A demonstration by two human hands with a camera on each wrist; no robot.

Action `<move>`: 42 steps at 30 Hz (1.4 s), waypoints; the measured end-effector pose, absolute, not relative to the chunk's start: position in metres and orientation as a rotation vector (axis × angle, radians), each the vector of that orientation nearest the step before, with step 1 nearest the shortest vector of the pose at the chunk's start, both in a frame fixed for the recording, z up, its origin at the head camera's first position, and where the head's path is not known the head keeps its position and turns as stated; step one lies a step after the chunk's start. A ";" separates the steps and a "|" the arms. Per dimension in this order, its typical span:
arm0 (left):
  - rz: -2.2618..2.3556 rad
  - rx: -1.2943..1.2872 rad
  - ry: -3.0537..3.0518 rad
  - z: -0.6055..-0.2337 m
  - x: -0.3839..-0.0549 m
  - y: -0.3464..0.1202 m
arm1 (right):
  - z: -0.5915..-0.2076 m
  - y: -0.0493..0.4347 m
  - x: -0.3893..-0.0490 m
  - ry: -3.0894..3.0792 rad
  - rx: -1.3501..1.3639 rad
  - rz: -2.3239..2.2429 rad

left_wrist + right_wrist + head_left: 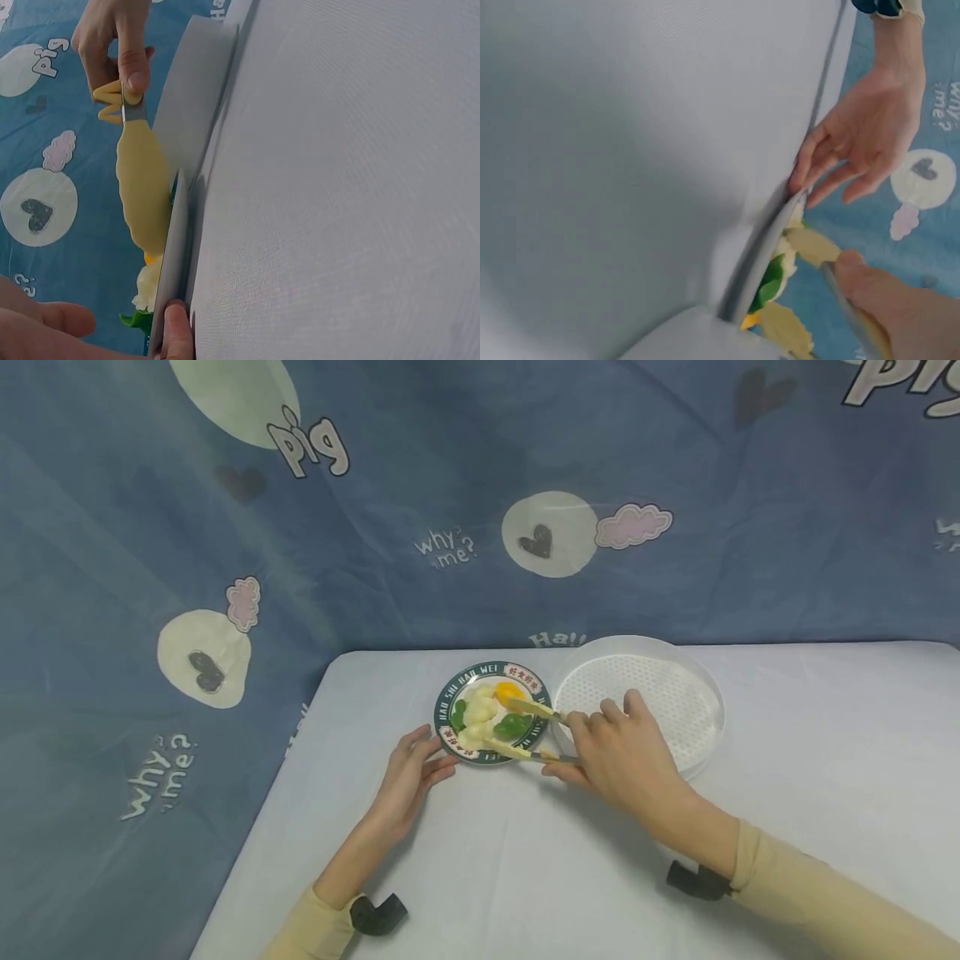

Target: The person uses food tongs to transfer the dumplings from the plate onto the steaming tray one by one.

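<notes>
My right hand (626, 764) grips a pair of tongs (142, 187) with pale yellow, wavy-edged ends and metal arms. The two ends stand apart over a small plate (444, 700) with a dark green, lettered rim. On the plate lie pale, lumpy food pieces (480, 710), green leafy pieces (512, 727) and an orange-yellow piece (508, 692). One tong end overlaps the orange-yellow piece in the head view; the other is at the lower pale lump. My left hand (408, 781) rests at the plate's left edge, its loosely extended fingers (832, 169) touching the rim.
A round white tray (716, 693) with a perforated-looking floor stands right beside the plate, partly behind my right hand. A white cloth (480, 860) covers the table. Behind it hangs a blue printed curtain (390, 468). Dark wrist devices (378, 914) show at both sleeves.
</notes>
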State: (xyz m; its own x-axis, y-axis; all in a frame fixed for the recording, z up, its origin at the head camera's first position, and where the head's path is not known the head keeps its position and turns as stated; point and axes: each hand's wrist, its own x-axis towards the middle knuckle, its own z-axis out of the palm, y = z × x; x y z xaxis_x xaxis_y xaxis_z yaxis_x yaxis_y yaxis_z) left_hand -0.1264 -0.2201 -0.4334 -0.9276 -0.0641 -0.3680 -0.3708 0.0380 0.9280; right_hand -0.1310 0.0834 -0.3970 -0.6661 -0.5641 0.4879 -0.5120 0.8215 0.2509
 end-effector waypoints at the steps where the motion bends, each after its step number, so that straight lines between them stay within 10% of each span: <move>1: 1.986 -0.452 2.086 -0.433 -0.127 -0.220 | -0.396 0.083 -0.130 -2.442 0.791 -0.128; 42: 1.936 -0.453 2.132 -0.437 -0.127 -0.221 | -0.420 0.085 -0.124 -2.464 0.778 -0.069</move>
